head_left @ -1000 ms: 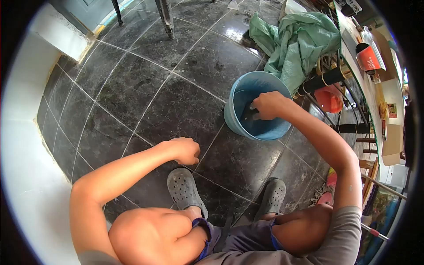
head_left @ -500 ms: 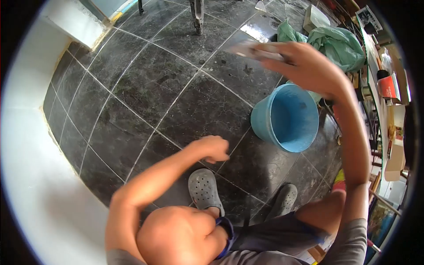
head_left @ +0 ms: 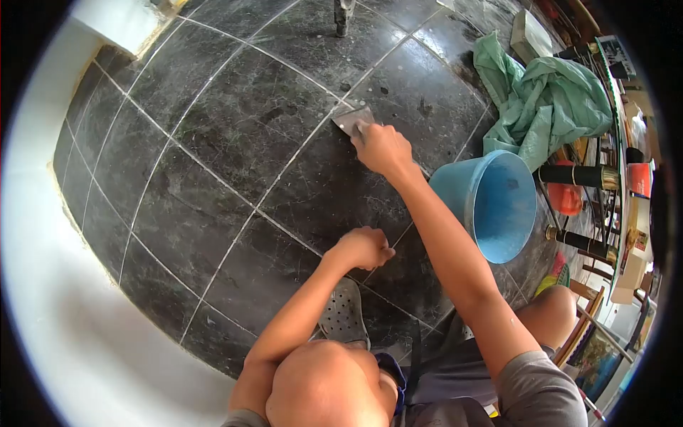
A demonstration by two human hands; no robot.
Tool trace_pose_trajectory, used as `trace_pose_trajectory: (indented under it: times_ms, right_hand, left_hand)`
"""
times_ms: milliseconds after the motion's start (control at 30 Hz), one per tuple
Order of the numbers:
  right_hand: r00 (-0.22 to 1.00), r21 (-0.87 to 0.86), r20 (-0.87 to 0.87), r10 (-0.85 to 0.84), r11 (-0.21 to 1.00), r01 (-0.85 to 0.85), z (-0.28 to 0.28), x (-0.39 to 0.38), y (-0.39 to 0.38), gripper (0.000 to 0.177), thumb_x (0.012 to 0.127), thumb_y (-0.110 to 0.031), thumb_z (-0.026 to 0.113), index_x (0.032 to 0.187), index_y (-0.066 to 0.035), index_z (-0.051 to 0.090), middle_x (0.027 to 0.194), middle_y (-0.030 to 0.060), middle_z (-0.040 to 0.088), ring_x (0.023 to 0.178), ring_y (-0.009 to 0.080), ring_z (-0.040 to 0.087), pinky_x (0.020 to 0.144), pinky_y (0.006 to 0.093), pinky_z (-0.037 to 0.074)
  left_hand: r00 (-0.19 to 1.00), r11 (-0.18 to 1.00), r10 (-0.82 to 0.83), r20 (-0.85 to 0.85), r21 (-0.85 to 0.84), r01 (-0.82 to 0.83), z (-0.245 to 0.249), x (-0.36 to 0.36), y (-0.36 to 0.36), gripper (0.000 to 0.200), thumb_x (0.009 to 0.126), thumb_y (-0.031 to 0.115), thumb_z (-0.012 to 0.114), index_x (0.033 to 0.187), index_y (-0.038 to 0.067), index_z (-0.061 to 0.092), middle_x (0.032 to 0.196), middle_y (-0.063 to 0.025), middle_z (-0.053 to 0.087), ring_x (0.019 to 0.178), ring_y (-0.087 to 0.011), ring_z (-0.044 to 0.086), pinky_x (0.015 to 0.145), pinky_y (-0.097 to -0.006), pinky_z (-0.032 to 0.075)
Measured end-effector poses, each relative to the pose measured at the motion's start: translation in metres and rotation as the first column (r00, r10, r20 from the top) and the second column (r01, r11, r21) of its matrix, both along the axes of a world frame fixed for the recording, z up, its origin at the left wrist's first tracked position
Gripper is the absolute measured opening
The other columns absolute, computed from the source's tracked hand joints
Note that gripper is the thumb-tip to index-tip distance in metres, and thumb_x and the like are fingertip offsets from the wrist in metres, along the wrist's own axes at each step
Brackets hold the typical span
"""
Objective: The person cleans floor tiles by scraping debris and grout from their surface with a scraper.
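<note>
My right hand (head_left: 384, 148) grips a scraper (head_left: 351, 119) with a wide flat blade. The blade rests on or just over the dark tiled floor (head_left: 284, 92), beside a crossing of light grout lines; contact is hard to tell. Closer to my body, my left hand (head_left: 364, 248) hangs above the floor with its fingers curled in, and nothing shows in it. A blue bucket (head_left: 466, 192) stands tilted in view to the right of my right forearm, its inside visible.
Crumpled green sheeting (head_left: 551, 103) lies behind the bucket. A shelf or table edge (head_left: 620, 153) with assorted items runs down the right side. A white wall (head_left: 43, 263) borders the floor at left. A furniture leg (head_left: 343, 18) stands at the top.
My right hand has swung down and left from above the bucket, bringing the scraper to the floor. My left hand has shifted slightly right and down in view. The view has turned slightly.
</note>
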State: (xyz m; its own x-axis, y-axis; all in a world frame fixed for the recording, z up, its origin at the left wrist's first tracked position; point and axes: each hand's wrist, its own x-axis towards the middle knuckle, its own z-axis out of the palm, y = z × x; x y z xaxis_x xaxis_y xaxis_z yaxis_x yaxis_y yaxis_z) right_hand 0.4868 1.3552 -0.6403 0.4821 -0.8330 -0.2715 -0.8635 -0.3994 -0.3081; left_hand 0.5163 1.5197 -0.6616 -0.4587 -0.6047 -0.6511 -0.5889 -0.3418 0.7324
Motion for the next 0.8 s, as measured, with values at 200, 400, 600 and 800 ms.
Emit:
trace_pose_trajectory:
  times_ms: [200, 400, 600, 800]
  right_hand:
    - [0.999, 0.032, 0.011, -0.053, 0.998, 0.052, 0.000, -0.009, 0.010, 0.024, 0.091, -0.028, 0.063, 0.104, -0.010, 0.072, 0.089, 0.0212, 0.071, 0.085, 0.0433, 0.069, 0.074, 0.0513, 0.055]
    - [0.999, 0.067, -0.031, -0.038, 0.997, 0.040, -0.002, -0.011, 0.012, 0.033, 0.091, -0.029, 0.064, 0.120, -0.014, 0.067, 0.094, 0.0237, 0.070, 0.090, 0.0450, 0.067, 0.078, 0.0513, 0.055]
    - [0.998, 0.093, 0.044, -0.050, 0.995, 0.045, -0.009, 0.005, -0.002, 0.025, 0.089, -0.023, 0.060, 0.103, -0.004, 0.069, 0.094, 0.0255, 0.070, 0.090, 0.0437, 0.069, 0.077, 0.0512, 0.056]
    - [0.999, 0.158, 0.014, -0.035, 0.987, 0.032, -0.004, 0.013, -0.009, 0.027, 0.082, -0.018, 0.063, 0.102, -0.002, 0.069, 0.098, 0.0260, 0.070, 0.093, 0.0424, 0.069, 0.080, 0.0498, 0.056]
  left_hand:
    - [0.986, 0.986, 0.165, -0.038, -0.017, -0.166, -0.005, 0.022, -0.002, 0.040, 0.094, 0.035, 0.059, 0.073, 0.003, 0.070, 0.056, -0.0098, 0.065, 0.057, -0.0234, 0.068, 0.064, -0.0375, 0.054]
    - [0.886, 0.862, 0.462, 0.030, -0.248, -0.441, -0.026, 0.051, -0.015, 0.040, 0.095, 0.034, 0.057, 0.078, 0.000, 0.070, 0.062, -0.0109, 0.068, 0.058, -0.0202, 0.069, 0.061, -0.0332, 0.054]
    - [0.308, 0.311, 0.950, -0.048, 0.221, -0.924, -0.029, 0.096, -0.089, 0.039, 0.097, 0.039, 0.057, 0.095, 0.002, 0.070, 0.086, -0.0082, 0.072, 0.071, -0.0169, 0.070, 0.060, -0.0304, 0.050]
    - [0.187, 0.218, 0.967, -0.172, 0.186, -0.958, -0.062, 0.096, -0.127, 0.034, 0.095, 0.030, 0.063, 0.082, -0.001, 0.068, 0.074, -0.0068, 0.067, 0.059, -0.0143, 0.063, 0.052, -0.0289, 0.047]
